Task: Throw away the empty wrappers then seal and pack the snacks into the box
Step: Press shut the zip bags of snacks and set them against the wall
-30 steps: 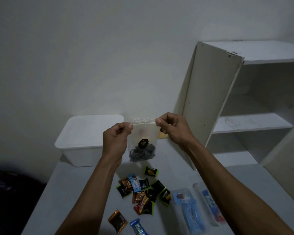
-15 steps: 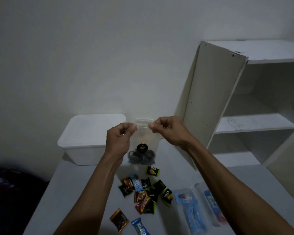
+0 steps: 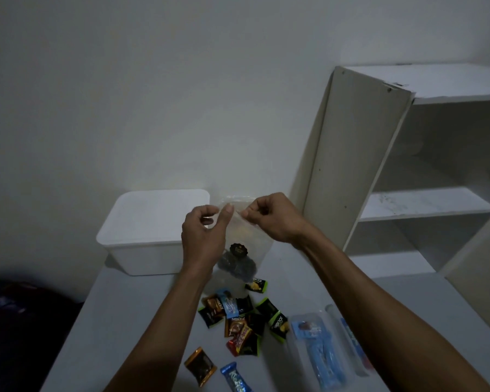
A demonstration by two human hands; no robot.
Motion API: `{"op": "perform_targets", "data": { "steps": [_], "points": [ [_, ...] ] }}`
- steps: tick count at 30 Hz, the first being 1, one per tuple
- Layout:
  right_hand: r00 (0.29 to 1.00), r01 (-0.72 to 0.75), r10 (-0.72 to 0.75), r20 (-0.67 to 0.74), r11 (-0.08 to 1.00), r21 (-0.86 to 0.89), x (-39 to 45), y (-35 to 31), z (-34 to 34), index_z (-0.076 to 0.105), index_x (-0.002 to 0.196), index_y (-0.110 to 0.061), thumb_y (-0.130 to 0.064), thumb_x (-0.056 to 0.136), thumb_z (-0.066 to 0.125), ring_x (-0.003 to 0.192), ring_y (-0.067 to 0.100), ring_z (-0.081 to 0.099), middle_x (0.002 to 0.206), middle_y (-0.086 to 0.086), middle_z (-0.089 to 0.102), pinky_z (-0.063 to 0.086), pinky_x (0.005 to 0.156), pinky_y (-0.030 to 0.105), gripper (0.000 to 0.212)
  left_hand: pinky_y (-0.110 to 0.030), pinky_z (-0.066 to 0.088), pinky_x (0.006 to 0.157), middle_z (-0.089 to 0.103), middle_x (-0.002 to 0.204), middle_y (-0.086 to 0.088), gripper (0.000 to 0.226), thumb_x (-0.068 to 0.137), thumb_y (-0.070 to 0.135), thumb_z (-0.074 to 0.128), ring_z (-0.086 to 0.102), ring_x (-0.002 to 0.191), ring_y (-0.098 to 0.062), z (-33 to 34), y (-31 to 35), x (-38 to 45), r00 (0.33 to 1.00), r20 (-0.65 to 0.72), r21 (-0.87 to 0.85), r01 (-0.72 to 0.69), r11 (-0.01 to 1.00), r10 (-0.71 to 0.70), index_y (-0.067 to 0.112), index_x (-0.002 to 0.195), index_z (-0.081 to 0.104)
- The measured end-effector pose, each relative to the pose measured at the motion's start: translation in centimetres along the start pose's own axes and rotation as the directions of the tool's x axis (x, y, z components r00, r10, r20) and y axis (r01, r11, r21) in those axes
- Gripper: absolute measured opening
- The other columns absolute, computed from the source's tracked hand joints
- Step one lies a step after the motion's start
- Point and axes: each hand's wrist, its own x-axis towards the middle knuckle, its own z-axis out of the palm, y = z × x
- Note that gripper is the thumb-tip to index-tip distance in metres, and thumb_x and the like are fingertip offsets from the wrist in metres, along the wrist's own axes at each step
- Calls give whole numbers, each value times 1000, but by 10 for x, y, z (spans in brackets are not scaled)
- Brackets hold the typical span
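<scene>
Fingers [image 3: 229, 208] of both hands are up at the top edge of a clear plastic bag [image 3: 246, 239], held in the air above the tabletop [image 3: 130, 321]. Right hand [image 3: 272, 219] is pinching the strip along the top between thumb and forefinger, pretty clearly. Left hand [image 3: 203, 236] has its thumb pressed up against the same edge with the other fingers curled in behind, so it looks like a pinch too, just a bit looser. The two hands are close together, almost touching at the bag's top.

Bag hangs straight down from there, and you can see dark snacks bunched at the bottom [image 3: 238, 261] with a round black label on one.

Behind the left hand sits a white box [image 3: 142, 244] with its lid on, at the far end of the tabletop near the wall. Below the bag is a loose pile of small wrapped snacks [image 3: 238, 318], mostly black and green wrappers with some brown and red mixed in. Closer to the camera there's an orange-edged packet [image 3: 201, 366] and a blue bar [image 3: 236, 379] lying apart from the pile. Off to the right are two more clear bags with blue packets inside [image 3: 320, 352], lying flat side by side. White shelf unit [image 3: 425, 205] stands on the right, with its door [image 3: 354, 154] swung open.
</scene>
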Motion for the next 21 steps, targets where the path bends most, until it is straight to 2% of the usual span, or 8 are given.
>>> {"op": "perform_targets", "data": {
  "steps": [2, 4, 8, 10, 13, 16, 19, 21],
  "points": [
    [999, -18, 18, -36, 1000, 10, -2, 1, 6, 70, 76, -9, -29, 90, 70, 62, 11, 54, 66, 2, 62, 48, 62, 33, 24, -29, 50, 76, 65, 94, 8, 28, 79, 51, 73, 60, 90, -11, 3, 6, -6, 1000, -17, 35, 23, 999, -22, 23, 78, 69],
    [999, -26, 27, -46, 1000, 14, -2, 4, 12, 71, 75, -11, -29, 90, 70, 65, 15, 61, 67, 7, 66, 54, 65, 36, 23, -30, 51, 74, 64, 82, 11, 22, 82, 38, 74, 61, 82, -10, 5, 11, -9, 999, 8, 34, 46, 998, -46, 22, 69, 69],
    [995, -72, 75, -68, 996, 56, 1, 9, 19, 72, 76, -11, -30, 89, 71, 94, 24, 71, 85, 14, 74, 58, 84, 50, 23, -23, 46, 58, 61, 64, 5, 29, 88, 20, 70, 53, 57, -1, 6, 10, -8, 997, 9, 19, 80, 997, -80, 16, 59, 66],
    [991, -87, 94, -95, 994, 72, 0, 10, 18, 72, 80, -9, -29, 89, 71, 88, 23, 71, 88, 16, 73, 58, 83, 49, 22, -19, 44, 54, 61, 63, 2, 30, 89, 19, 68, 51, 51, 3, 5, 9, -6, 995, 1, 14, 104, 995, -104, 14, 60, 65],
    [990, -78, 85, -109, 994, 71, -2, 9, 19, 72, 81, -10, -29, 90, 70, 73, 17, 66, 78, 10, 72, 58, 77, 39, 22, -21, 46, 62, 65, 70, 6, 26, 87, 27, 71, 59, 68, -3, 4, 9, -5, 988, 20, -7, 154, 988, -154, 17, 63, 67],
    [993, -58, 61, -97, 998, 33, -6, 4, 22, 72, 81, -10, -28, 91, 69, 63, 8, 57, 70, 1, 67, 53, 67, 31, 21, -23, 45, 71, 70, 86, 7, 17, 84, 33, 73, 61, 85, -3, 6, 9, -5, 973, 73, -11, 222, 975, -221, 17, 79, 74],
    [994, -56, 56, -90, 998, 8, -6, 3, 24, 73, 82, -9, -27, 92, 68, 73, 16, 66, 82, 10, 73, 57, 74, 37, 21, -21, 44, 68, 70, 86, 5, 10, 85, 24, 73, 62, 84, -7, 7, 7, -6, 969, 45, -14, 245, 969, -245, 16, 78, 74],
    [993, -68, 69, -96, 998, 7, -6, 4, 25, 73, 83, -8, -27, 92, 68, 75, 19, 67, 85, 11, 73, 57, 74, 36, 21, -19, 45, 61, 69, 79, 3, 15, 86, 18, 71, 60, 75, -7, 8, 7, -6, 970, 24, -1, 243, 970, -243, 16, 71, 71]
  ]
}}
